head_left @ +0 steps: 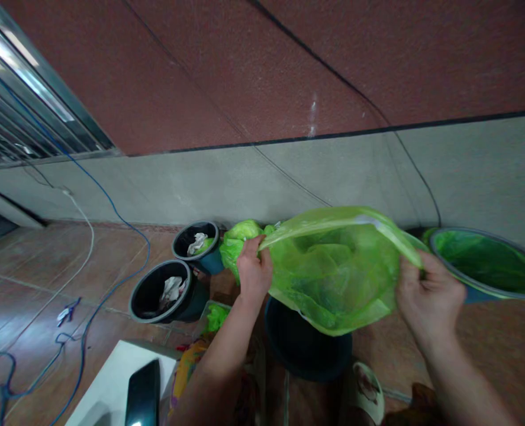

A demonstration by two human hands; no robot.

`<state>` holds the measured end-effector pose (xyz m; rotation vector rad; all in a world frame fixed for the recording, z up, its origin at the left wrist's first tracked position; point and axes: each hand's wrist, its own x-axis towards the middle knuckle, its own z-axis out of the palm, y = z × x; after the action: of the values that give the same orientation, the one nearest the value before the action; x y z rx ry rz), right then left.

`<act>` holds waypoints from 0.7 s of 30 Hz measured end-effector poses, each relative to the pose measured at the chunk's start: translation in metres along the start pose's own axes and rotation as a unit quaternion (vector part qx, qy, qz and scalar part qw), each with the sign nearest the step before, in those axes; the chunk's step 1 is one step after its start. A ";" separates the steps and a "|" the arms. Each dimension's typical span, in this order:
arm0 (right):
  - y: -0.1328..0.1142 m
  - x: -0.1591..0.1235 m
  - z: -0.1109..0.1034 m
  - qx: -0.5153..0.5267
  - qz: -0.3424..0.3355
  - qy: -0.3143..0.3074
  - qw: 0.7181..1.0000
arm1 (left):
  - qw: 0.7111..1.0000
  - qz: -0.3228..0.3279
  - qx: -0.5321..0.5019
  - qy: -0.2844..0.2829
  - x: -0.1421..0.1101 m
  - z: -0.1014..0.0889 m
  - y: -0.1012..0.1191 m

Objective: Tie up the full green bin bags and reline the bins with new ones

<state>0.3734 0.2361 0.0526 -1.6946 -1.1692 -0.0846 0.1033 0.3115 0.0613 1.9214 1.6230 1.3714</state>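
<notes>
- Above a dark round bucket (306,352) on the tiled floor (53,296), a green plastic bag (333,278) hangs spread open
- The left hand (254,272) is clenched on one edge of the bag
- The right hand (431,302) grips the opposite edge
- A green-lined bucket (488,263) stands right, against the wall (333,183)
- Two black bins (192,302) stand left, holding white scraps

The green plastic bag (333,278) partly hides the round dark tub (306,346) below, its inside unseen.
</notes>
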 end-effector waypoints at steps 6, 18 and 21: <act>-0.040 -0.033 0.024 0.151 -0.014 -0.280 0.948 | 0.923 -0.009 -0.215 -0.319 -0.031 0.026 0.014; -0.035 -0.013 0.001 0.110 -0.074 -0.258 0.957 | 0.877 -0.143 -0.107 -0.446 -0.033 0.025 0.004; -0.007 -0.017 0.008 0.000 -0.078 -0.262 0.962 | 0.866 -0.140 -0.006 -0.479 -0.024 0.011 -0.008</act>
<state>0.3561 0.2307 0.0438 -1.6707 -1.6928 0.2840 0.1089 0.2968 0.0383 1.7821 1.2570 0.1880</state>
